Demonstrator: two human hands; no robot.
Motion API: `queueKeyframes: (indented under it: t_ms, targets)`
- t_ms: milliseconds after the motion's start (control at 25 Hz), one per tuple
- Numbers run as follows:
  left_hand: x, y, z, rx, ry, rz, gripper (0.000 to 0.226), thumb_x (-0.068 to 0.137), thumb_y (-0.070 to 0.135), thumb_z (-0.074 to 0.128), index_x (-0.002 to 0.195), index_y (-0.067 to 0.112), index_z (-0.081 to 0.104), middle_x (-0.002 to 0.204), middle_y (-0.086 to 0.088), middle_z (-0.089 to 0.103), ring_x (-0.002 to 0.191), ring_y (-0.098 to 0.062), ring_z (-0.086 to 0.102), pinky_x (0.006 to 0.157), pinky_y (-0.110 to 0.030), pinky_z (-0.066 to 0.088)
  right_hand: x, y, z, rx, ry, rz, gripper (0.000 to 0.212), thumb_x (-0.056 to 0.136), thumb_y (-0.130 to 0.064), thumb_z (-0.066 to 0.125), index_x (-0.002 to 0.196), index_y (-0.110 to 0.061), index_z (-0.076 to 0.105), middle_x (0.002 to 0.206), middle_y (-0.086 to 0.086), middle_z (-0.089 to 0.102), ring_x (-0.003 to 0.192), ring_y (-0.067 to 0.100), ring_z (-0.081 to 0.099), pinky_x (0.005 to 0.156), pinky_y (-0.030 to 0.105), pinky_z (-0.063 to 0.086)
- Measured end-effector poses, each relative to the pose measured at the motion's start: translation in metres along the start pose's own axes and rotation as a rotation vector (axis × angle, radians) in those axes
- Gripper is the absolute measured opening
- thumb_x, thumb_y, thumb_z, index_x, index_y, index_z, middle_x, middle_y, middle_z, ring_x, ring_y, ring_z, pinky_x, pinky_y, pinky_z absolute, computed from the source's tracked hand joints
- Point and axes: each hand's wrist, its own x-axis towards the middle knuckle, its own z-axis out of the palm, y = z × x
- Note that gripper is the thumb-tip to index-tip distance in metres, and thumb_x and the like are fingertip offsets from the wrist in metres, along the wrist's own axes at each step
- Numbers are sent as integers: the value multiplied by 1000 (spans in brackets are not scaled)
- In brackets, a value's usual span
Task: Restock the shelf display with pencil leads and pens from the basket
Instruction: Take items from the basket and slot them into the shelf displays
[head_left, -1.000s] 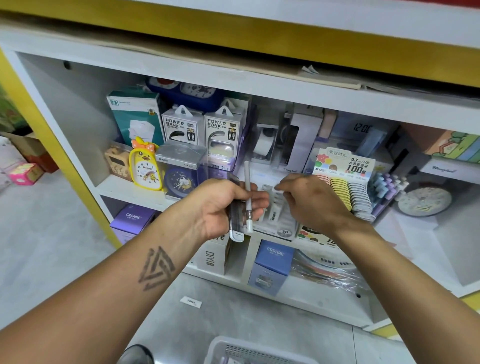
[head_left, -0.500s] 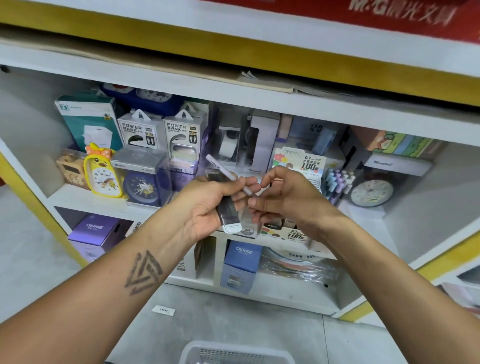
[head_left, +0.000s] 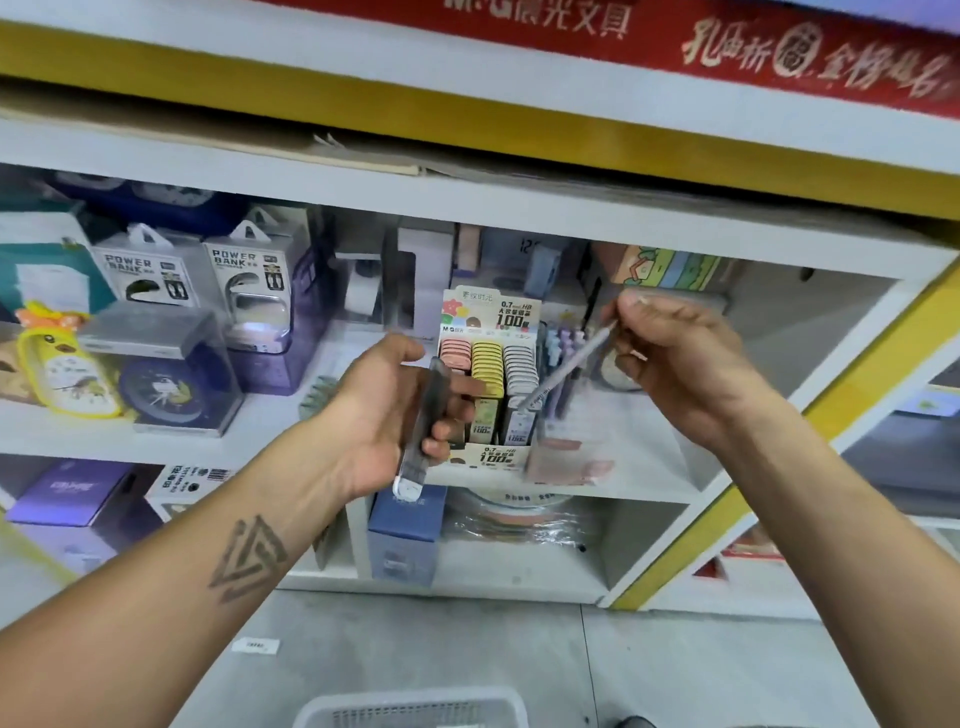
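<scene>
My left hand (head_left: 400, 410) grips a clear, slim pen case (head_left: 423, 426) with a white end, held upright in front of the shelf. My right hand (head_left: 680, 364) pinches the top of a pale pen (head_left: 566, 366), which slants down to the left. The pen's tip hangs over the pencil lead display box (head_left: 491, 374), whose rows of pink, yellow and grey lead cases stand on the middle shelf (head_left: 291, 415). Lilac and blue pens (head_left: 563, 338) stand in a holder just right of the box. The white basket (head_left: 415, 706) shows at the bottom edge.
Power bank packs (head_left: 208, 280), a boxed blue clock (head_left: 166, 379) and a yellow duck clock (head_left: 57, 364) fill the shelf's left part. Blue and purple boxes (head_left: 408, 535) sit on the lower shelf. A yellow frame post (head_left: 810, 415) bounds the right side.
My right hand took the pen out of my left hand and carried it right, over the lead box. My left hand keeps the clear case. The camera moved right and up.
</scene>
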Motion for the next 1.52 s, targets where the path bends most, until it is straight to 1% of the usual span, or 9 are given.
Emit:
queueKeyframes:
  t_ms: [240, 360, 480, 840, 960, 1040, 1200, 1360, 1520]
  targets:
    - [11, -18, 33, -56, -81, 96, 20, 93, -3, 51, 98, 1, 70, 90, -17, 71, 76, -23, 65, 66, -34, 60, -4, 9, -20, -534, 162, -212, 18, 85, 7, 71, 100, -1, 68, 75, 14, 59, 62, 23, 62, 62, 31, 59]
    - [17, -24, 39, -7, -52, 136, 17, 87, -8, 59, 99, -1, 69, 100, -21, 72, 84, -28, 69, 75, -42, 61, -1, 17, -24, -689, 200, -256, 37, 81, 5, 76, 82, -28, 61, 76, 12, 66, 70, 29, 68, 69, 39, 61]
    - [22, -27, 42, 40, -15, 159, 17, 86, -9, 63, 100, -1, 68, 94, -19, 74, 79, -26, 72, 70, -39, 62, 0, 28, -24, -782, 178, -283, 36, 82, 0, 76, 80, -31, 58, 75, 6, 68, 67, 20, 69, 70, 44, 62]
    - [20, -26, 44, 69, 39, 201, 15, 85, -9, 65, 98, -1, 67, 90, -17, 76, 72, -24, 74, 59, -32, 60, -2, 41, -20, -1023, 71, -332, 22, 86, -12, 73, 80, -26, 58, 68, -9, 67, 68, 5, 66, 64, 38, 57]
    - [20, -24, 41, 39, 40, 208, 19, 84, -9, 66, 103, -5, 64, 100, -25, 73, 84, -34, 74, 69, -39, 62, -3, 40, -15, -1217, 8, -432, 5, 92, -16, 68, 90, -17, 72, 78, -4, 68, 74, 17, 63, 67, 39, 53]
    - [18, -22, 38, -20, 36, 219, 18, 84, -9, 66, 101, -5, 63, 102, -28, 71, 88, -37, 73, 70, -40, 62, -4, 37, -11, -1394, -1, -449, 17, 97, -22, 62, 105, -14, 74, 88, 2, 66, 81, 25, 60, 71, 38, 50]
    - [18, -12, 28, -298, -7, 273, 29, 79, -14, 61, 107, -7, 59, 105, -31, 69, 93, -38, 72, 69, -39, 61, -12, 23, 13, -833, -42, -163, 21, 95, -36, 65, 110, -22, 69, 88, 1, 74, 71, 20, 67, 62, 33, 55]
    - [20, -9, 20, -345, 0, 371, 33, 72, -12, 66, 104, -7, 59, 108, -31, 68, 99, -38, 70, 80, -40, 61, -16, 17, 28, -298, -92, -16, 12, 86, -3, 73, 95, -10, 69, 86, 7, 77, 62, 22, 70, 63, 31, 60]
    - [24, -16, 14, 555, 412, 655, 20, 85, 0, 70, 102, 10, 67, 103, -8, 73, 99, -23, 69, 88, -34, 57, -8, 14, 22, -414, 43, -181, 25, 89, -4, 71, 102, -25, 75, 82, 3, 67, 68, 14, 57, 71, 28, 51]
